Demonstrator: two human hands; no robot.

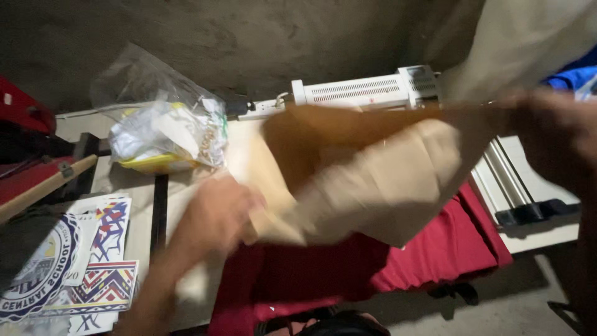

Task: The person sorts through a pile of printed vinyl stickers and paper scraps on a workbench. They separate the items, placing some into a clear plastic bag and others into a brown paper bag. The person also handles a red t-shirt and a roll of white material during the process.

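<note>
The left hand (217, 214) grips the lower left edge of a tan sheet of paper (373, 180), fingers closed on it. The right hand (553, 134), blurred, holds the sheet's upper right end, so the paper hangs lifted above a red cloth (435, 255) spread over the table (186, 186). Behind the paper lies a white machine (367, 92). Near the table's far left corner sits a clear plastic bag (165, 121); printed stickers (93, 267) lie at its left edge.
</note>
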